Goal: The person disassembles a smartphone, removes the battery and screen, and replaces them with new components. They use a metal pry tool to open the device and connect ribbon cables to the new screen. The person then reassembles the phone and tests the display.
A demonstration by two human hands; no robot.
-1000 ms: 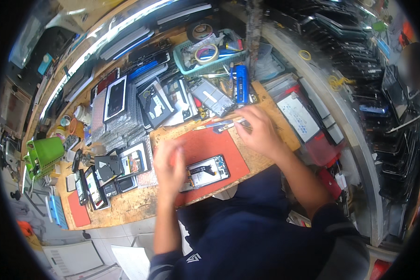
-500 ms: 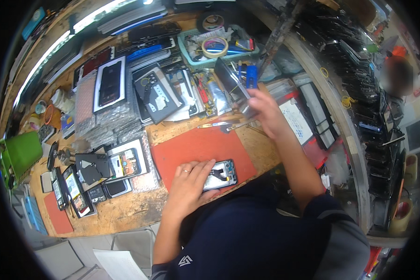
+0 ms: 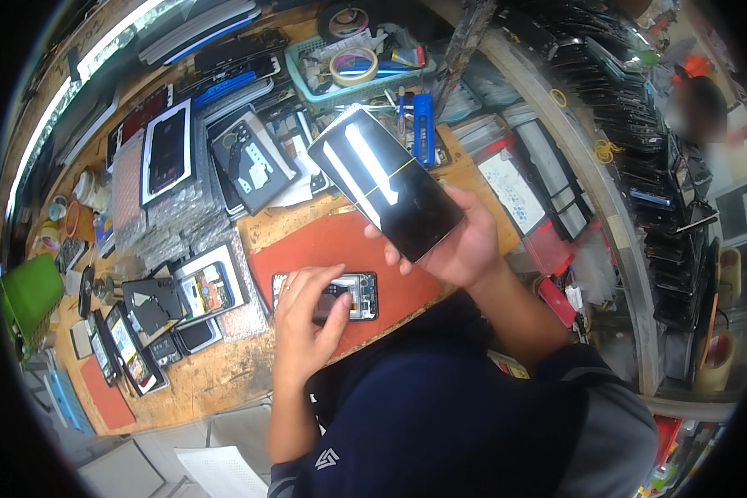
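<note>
An opened phone (image 3: 363, 295), its inner parts showing, lies flat on a red mat (image 3: 398, 278) at the table's front. My left hand (image 3: 305, 311) rests across its left part, fingers stretched and thumb apart. Raised above the mat's far right, a glossy black phone (image 3: 390, 187) with yellow rubber bands round it is tilted and reflects the lights. My right hand (image 3: 466, 245) grips its lower right end, thumb along the edge and fingertips beneath.
Bubble-wrapped stacks (image 3: 174, 207) and phone parts (image 3: 253, 162) crowd the left and back. A green basket (image 3: 349, 93) holds tape rolls, and a blue holder (image 3: 423, 129) stands nearby. Disassembled phones (image 3: 133, 344) sit front left. A rack of dark panels (image 3: 593, 124) runs along the right.
My right hand has brought the black phone from the back toward me, turning its glossy face into view. The opened phone has turned level, and my left hand has spread its thumb.
</note>
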